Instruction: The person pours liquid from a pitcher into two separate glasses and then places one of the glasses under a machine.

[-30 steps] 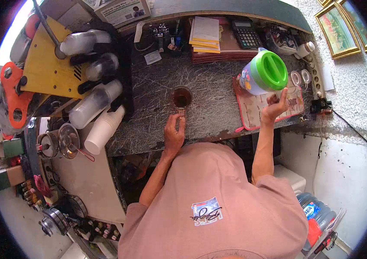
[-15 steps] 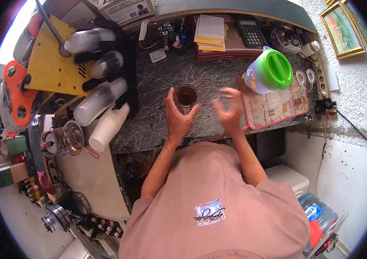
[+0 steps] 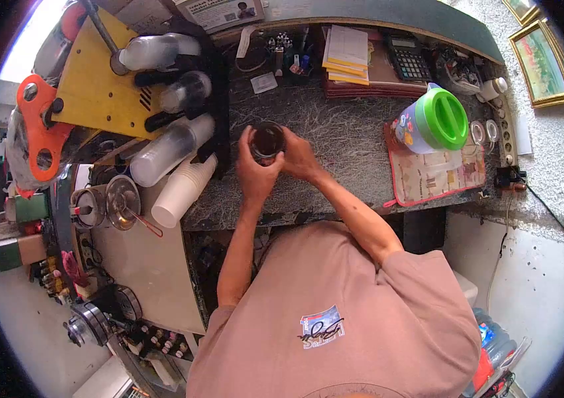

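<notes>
A glass of dark liquid [image 3: 268, 142] is held over the scratched dark counter [image 3: 335, 146], left of its middle. My left hand [image 3: 255, 171] wraps round the near left side of the glass, with its fingers along the left rim. From the right, my right hand [image 3: 300, 158] grips the other side of the same glass. Part of the right hand's fingers is hidden behind the glass. Further right, a pitcher with a green lid [image 3: 436, 121] rests by a patterned cloth mat [image 3: 428, 174].
Stacked white cups [image 3: 179, 196] and clear cups [image 3: 168, 152] project from the yellow rack [image 3: 100, 73] at the left. Folders with papers [image 3: 347, 56], a calculator [image 3: 409, 60] and a small card [image 3: 263, 83] lie along the back. Two small round lids [image 3: 484, 132] lie right of the pitcher.
My right hand has moved left from beside the glass and closed on it. The glass and my left hand have shifted left relative to the counter. The view has shifted too.
</notes>
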Demonstrator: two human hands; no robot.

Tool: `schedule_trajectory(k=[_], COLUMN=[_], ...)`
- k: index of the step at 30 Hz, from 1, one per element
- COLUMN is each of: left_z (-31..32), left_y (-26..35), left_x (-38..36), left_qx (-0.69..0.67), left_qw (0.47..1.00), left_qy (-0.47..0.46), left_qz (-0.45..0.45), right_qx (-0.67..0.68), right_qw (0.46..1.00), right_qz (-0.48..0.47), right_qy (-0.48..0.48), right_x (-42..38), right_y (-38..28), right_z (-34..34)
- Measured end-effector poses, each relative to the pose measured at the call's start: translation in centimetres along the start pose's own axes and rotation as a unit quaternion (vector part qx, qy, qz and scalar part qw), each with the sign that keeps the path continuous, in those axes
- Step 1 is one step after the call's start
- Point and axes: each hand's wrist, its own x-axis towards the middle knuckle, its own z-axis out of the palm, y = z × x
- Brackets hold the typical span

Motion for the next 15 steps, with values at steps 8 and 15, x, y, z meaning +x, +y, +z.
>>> schedule_trajectory(k=[8, 15], left_z=[-1.9, -2.2], left_y=[-3.7, -3.6], left_x=[1.8, 1.4], left_qx=[-0.062, 0.015], left_qw=[0.995, 0.995], left_qy=[0.061, 0.055], left_qz=[-0.050, -0.076], right_qx=[-0.025, -0.033], right_qw=[0.999, 0.998], right_qz=[-0.032, 0.007], right_qy=[-0.023, -0.054], right_x=[4.2, 4.8], right_y=[-0.1, 0.8], right_z=[4.9, 6.0])
